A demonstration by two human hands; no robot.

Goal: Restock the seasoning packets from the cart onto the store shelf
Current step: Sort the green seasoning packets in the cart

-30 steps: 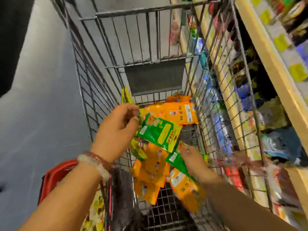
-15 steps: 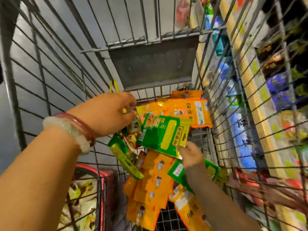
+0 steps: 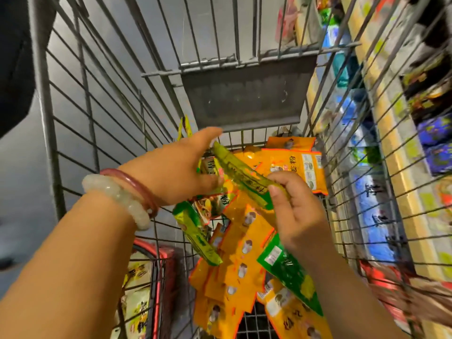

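Inside the cart (image 3: 102, 99), at center: a heap of packets (image 3: 244, 253) on the floor, spreading from 12 toward 6 o'clock. Above the heap, a packet (image 3: 244, 176) slanting from 11 to 4 o'clock between left hand (image 3: 176, 172) at 9 and right hand (image 3: 298, 211) at 3. Behind the heap, at 12, a flap (image 3: 244, 94) against the far wall. Outside the cart, at 3, the shelf (image 3: 403, 148); at 7, a basket (image 3: 156, 253).

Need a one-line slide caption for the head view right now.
Right hand passes a green packet to the left hand above orange packets in the cart.
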